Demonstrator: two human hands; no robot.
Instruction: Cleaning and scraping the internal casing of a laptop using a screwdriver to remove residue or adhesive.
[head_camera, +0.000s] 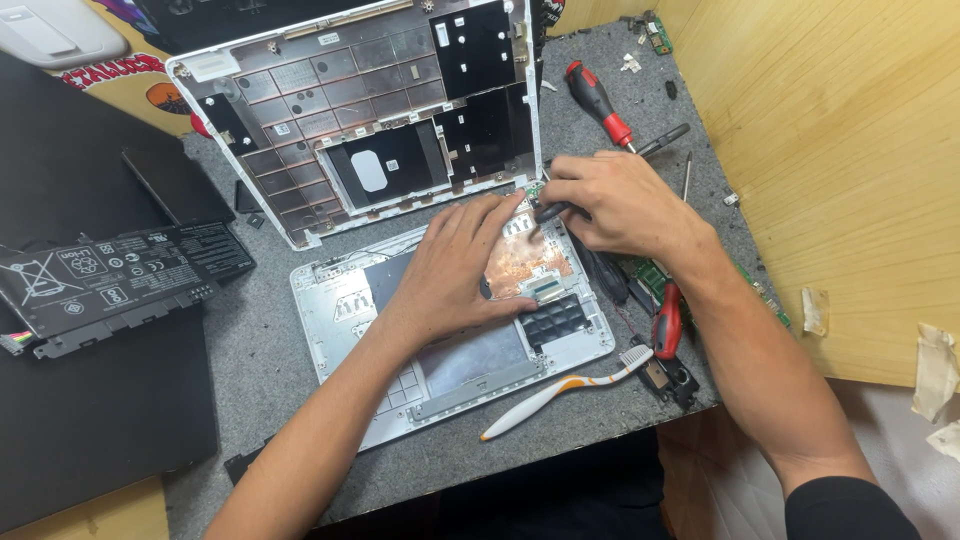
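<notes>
Nearest to me, just below both hands, a white and orange toothbrush (560, 388) lies on the grey felt mat (260, 370). To the right of it, under the right forearm, I see a red-handled tool (667, 322) beside a small black part (672, 378).

The left hand (455, 270) lies flat, fingers spread, pressing down on the open silver laptop base (345, 310); it grips nothing. The shell holds a coppery heat plate (525, 262) just right of the fingertips and a black ribbed block (552, 320) below the thumb.

The right hand (615, 205) is curled shut around a thin dark screwdriver (660, 142), its tip angled down to the base's upper right corner, touching distance from the left fingertips.

Left of the left arm, well apart, a flat black battery pack (110, 285) lies on a dark surface.

Beyond both hands, a white keyboard frame (370, 120) sits back-side up, showing black shielding. A red and black screwdriver (598, 102) lies above the right hand.
</notes>
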